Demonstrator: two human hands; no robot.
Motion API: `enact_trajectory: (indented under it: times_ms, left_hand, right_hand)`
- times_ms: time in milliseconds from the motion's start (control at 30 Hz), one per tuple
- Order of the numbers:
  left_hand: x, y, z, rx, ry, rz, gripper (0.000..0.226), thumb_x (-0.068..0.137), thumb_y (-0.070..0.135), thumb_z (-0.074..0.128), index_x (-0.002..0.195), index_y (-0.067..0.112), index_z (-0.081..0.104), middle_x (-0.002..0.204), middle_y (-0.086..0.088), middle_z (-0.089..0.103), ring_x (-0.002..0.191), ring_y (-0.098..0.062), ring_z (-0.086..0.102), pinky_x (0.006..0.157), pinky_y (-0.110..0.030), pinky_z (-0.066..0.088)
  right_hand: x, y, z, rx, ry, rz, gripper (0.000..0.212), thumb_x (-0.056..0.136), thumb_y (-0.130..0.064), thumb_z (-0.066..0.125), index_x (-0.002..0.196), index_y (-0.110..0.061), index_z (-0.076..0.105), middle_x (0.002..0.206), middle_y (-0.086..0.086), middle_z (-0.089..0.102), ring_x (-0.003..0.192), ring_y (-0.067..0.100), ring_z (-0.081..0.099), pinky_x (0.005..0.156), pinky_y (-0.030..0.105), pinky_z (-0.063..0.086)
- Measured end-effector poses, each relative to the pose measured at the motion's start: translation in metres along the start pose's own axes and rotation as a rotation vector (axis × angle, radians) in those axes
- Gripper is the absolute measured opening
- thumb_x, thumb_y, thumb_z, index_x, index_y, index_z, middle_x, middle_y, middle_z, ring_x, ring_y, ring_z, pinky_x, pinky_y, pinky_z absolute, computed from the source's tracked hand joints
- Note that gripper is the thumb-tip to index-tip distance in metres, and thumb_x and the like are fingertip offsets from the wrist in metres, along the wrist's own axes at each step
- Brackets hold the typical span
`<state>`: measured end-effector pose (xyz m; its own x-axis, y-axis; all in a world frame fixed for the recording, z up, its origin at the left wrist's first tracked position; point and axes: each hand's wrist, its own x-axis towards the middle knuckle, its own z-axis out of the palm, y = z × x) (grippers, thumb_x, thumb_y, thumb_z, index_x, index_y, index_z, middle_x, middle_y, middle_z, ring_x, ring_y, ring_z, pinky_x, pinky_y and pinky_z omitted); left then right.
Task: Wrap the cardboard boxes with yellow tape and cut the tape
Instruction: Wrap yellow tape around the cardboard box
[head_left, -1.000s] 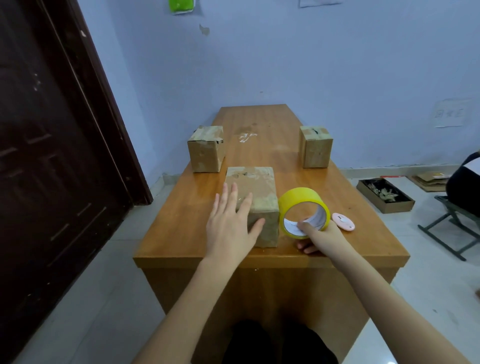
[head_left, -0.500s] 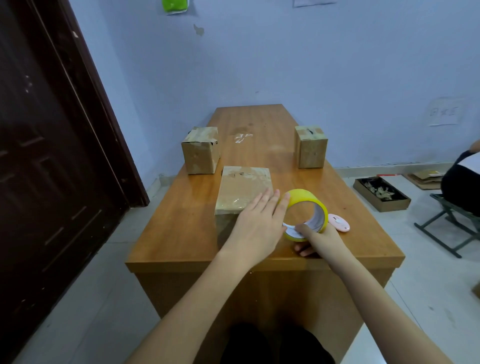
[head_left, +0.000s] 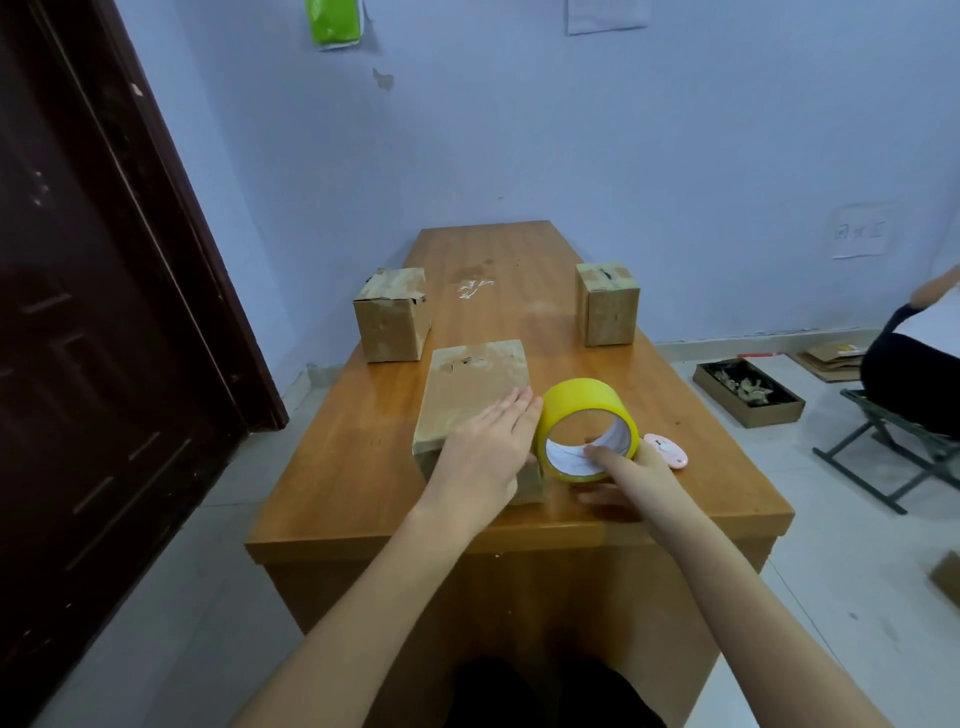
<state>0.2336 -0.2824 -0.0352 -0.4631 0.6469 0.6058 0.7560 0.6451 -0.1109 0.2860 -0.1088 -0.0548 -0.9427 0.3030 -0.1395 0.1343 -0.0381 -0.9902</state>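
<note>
Barely started: no yellow on any box. Left hand (head_left: 485, 447) flat on nearest box (head_left: 470, 395), right hand (head_left: 631, 467) hooked through tape roll (head_left: 587, 428) at its 3 o'clock. Wrapping, cutting all left.

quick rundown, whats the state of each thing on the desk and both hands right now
nearest cardboard box: lying flat, no yellow tape visible on it
left hand: flat, fingers straight, resting on that box
yellow tape roll: on edge beside the box
right hand: holds the roll, a finger hooked inside its core
small pink cutter: lying untouched right of the roll
far left cardboard box: no yellow tape
far right cardboard box: no yellow tape
</note>
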Motion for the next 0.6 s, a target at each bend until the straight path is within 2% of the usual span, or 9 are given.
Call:
enact_trajectory:
  times_ms: [67,100,167,233,333,433,533,600]
  left_hand:
    - [0.003,0.004,-0.005,-0.045,0.092,-0.044,0.064,0.062,0.009,0.087,0.119,-0.004,0.061,0.120,-0.016,0.064,0.111,-0.026,0.062,0.088,-0.036,0.051]
    - [0.005,0.006,-0.007,-0.064,0.116,-0.069,0.063,0.065,0.010,0.085,0.121,-0.004,0.060,0.122,-0.016,0.063,0.113,-0.027,0.061,0.088,-0.038,0.051]
    - [0.009,0.011,-0.010,-0.125,0.179,-0.135,0.059,0.073,0.011,0.080,0.125,-0.003,0.057,0.126,-0.016,0.061,0.117,-0.028,0.058,0.091,-0.039,0.049]
    - [0.010,0.014,-0.010,-0.215,0.234,-0.243,0.055,0.079,0.013,0.073,0.129,-0.001,0.054,0.130,-0.013,0.058,0.121,-0.026,0.055,0.092,-0.037,0.047]
    - [0.004,0.013,-0.005,-0.335,0.270,-0.390,0.052,0.084,0.013,0.069,0.132,0.004,0.052,0.136,-0.008,0.054,0.124,-0.024,0.052,0.092,-0.034,0.046]
    - [-0.006,0.010,-0.001,-0.498,0.294,-0.530,0.047,0.088,0.014,0.064,0.133,0.007,0.050,0.139,-0.007,0.051,0.127,-0.023,0.049,0.100,-0.035,0.043]
    - [-0.011,0.006,-0.001,-0.537,0.319,-0.552,0.046,0.089,0.016,0.062,0.133,0.009,0.048,0.141,-0.004,0.049,0.129,-0.019,0.046,0.100,-0.021,0.038]
    - [-0.014,0.007,-0.001,-0.580,0.322,-0.589,0.046,0.091,0.017,0.061,0.134,0.011,0.046,0.143,-0.001,0.046,0.131,-0.016,0.043,0.101,-0.017,0.036]
  right_hand:
    - [0.001,-0.008,0.004,0.031,0.047,-0.017,0.026,0.090,-0.026,0.064,0.112,-0.011,0.061,0.108,0.009,0.067,0.095,0.027,0.066,0.068,0.042,0.061]
    - [0.000,-0.014,0.006,0.010,0.046,-0.039,0.030,0.089,-0.030,0.066,0.113,-0.014,0.061,0.108,0.006,0.067,0.095,0.024,0.066,0.069,0.044,0.060]
    - [-0.002,-0.029,0.010,-0.037,0.009,-0.077,0.028,0.089,-0.034,0.065,0.113,-0.019,0.061,0.106,0.002,0.068,0.092,0.022,0.067,0.062,0.040,0.060]
    - [-0.002,-0.046,0.012,-0.113,-0.058,-0.117,0.023,0.094,-0.032,0.058,0.111,-0.017,0.063,0.104,0.009,0.069,0.083,0.027,0.068,0.058,0.038,0.059]
    - [-0.002,-0.065,0.010,-0.258,-0.105,-0.172,0.019,0.099,-0.019,0.047,0.108,-0.006,0.057,0.103,0.020,0.063,0.067,0.027,0.066,0.051,0.034,0.057]
    - [-0.003,-0.077,0.006,-0.291,-0.093,-0.162,0.015,0.099,-0.008,0.040,0.113,-0.008,0.045,0.096,0.014,0.051,0.058,0.025,0.064,0.049,0.036,0.058]
    - [-0.007,-0.084,0.007,-0.320,-0.135,-0.157,0.009,0.099,-0.006,0.039,0.105,-0.010,0.045,0.088,0.011,0.048,0.052,0.022,0.064,0.050,0.038,0.058]
    - [-0.009,-0.088,0.010,-0.328,-0.150,-0.155,0.008,0.099,-0.005,0.039,0.099,-0.011,0.045,0.086,0.011,0.048,0.055,0.024,0.064,0.052,0.039,0.058]
